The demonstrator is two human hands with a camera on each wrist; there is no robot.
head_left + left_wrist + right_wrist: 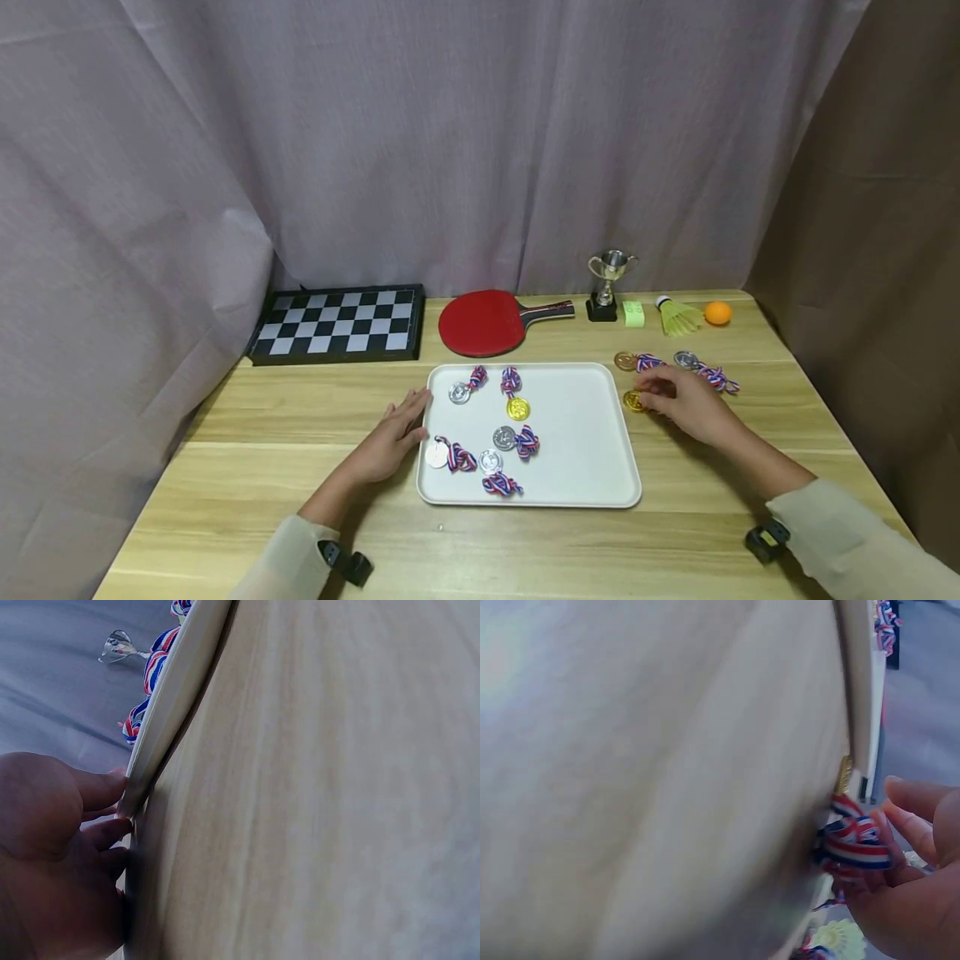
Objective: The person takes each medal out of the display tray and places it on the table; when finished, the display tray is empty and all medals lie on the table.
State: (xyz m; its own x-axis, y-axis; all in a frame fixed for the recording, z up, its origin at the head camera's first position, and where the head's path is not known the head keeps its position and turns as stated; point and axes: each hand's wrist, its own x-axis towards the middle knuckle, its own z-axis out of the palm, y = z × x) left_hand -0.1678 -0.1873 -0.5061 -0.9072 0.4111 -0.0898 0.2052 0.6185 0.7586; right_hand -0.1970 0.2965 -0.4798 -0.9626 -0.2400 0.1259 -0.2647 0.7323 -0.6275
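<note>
My left hand [392, 442] rests against the left rim of a white tray [585, 442], its fingers lying along the edge; the left wrist view has thumb and fingertips at the rim. On the tray lie a gold medal [518, 408] and several silver medals [504, 437], each with a bunched striped ribbon. Right of the tray, my right hand [690, 406] is over another gold medal [633, 401], thumb and index finger curved and apart. Its red, white and blue ribbon [855, 844] overlaps my fingers in the right wrist view; whether they pinch it I cannot tell.
Beyond my right hand lie a bronze-coloured medal [625, 361] and a silver medal [686, 360]. Along the back stand or lie a chessboard [337, 323], red table tennis bat [480, 323], trophy cup [609, 283], green block [633, 314], yellow shuttlecock [678, 317] and orange ball [717, 313].
</note>
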